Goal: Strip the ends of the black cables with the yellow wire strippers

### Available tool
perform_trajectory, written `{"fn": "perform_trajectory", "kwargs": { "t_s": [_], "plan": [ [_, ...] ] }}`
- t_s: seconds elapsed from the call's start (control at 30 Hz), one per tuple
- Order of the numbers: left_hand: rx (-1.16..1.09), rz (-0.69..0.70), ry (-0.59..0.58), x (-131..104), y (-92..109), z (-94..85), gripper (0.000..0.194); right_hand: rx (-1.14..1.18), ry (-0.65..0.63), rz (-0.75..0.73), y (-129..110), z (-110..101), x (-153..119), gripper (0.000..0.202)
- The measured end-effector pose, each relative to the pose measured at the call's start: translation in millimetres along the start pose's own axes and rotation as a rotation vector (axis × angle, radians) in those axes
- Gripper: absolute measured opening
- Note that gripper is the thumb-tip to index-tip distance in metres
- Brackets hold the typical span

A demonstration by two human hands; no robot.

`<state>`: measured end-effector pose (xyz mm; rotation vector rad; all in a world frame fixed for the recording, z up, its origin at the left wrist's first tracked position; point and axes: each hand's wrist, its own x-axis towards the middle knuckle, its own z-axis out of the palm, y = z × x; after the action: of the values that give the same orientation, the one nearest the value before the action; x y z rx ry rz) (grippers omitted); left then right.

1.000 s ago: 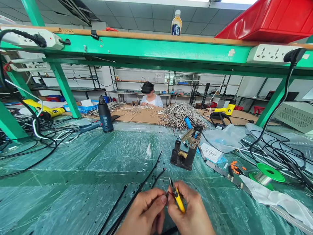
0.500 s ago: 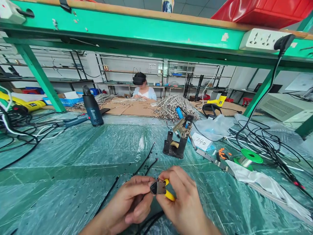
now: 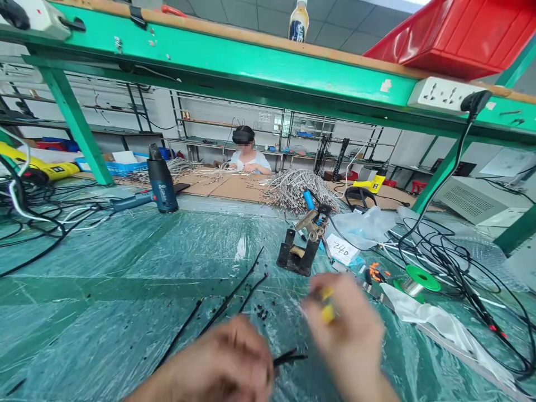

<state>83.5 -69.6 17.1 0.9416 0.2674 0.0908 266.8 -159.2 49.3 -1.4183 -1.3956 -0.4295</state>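
My right hand, blurred, is closed around a small tool with yellow handles, raised over the table right of centre. My left hand is at the bottom centre, fingers curled and smeared by motion. Black cable ends stick out to its right, held in its fingers. More black cables lie on the green plastic-covered table, beyond and left of my left hand. Small black bits are scattered between the two hands.
Further back stand a heat gun and a soldering stand. To the right lie a solder spool, a white cloth and tangled cables. A person sits opposite beside a wire heap.
The yellow-handled tool has moved right and up with my right hand, away from my left. My left hand has dropped slightly, and cable ends now show beside it. The camera view has tilted a little.
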Motion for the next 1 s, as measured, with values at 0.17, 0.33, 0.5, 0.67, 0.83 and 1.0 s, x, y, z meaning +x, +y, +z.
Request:
{"fn": "perform_trajectory", "kwargs": {
  "t_s": [0.17,0.33,0.5,0.67,0.83,1.0],
  "plan": [
    [-0.06,0.142,0.131,4,1,-6.9,0.026,0.141,0.093,0.604,7,-14,13,0.02],
    [-0.108,0.222,0.124,2,6,-11.9,0.025,0.552,-0.413,0.68,-12,21,-14,0.026],
    [-0.119,0.173,0.115,2,-3,-11.9,0.023,0.74,-0.675,0.638,-15,33,-22,0.027],
    [0.016,0.187,0.189,4,-2,-4.1,0.023,0.625,-0.66,0.527,-13,35,-18,0.024],
    [0.484,0.313,0.503,4,-1,3.5,0.036,0.566,-0.666,0.519,-8,39,-22,0.027],
    [0.259,0.256,0.385,3,-2,4.1,0.038,0.59,-0.653,0.409,-8,36,-19,0.021]
  ]
}}
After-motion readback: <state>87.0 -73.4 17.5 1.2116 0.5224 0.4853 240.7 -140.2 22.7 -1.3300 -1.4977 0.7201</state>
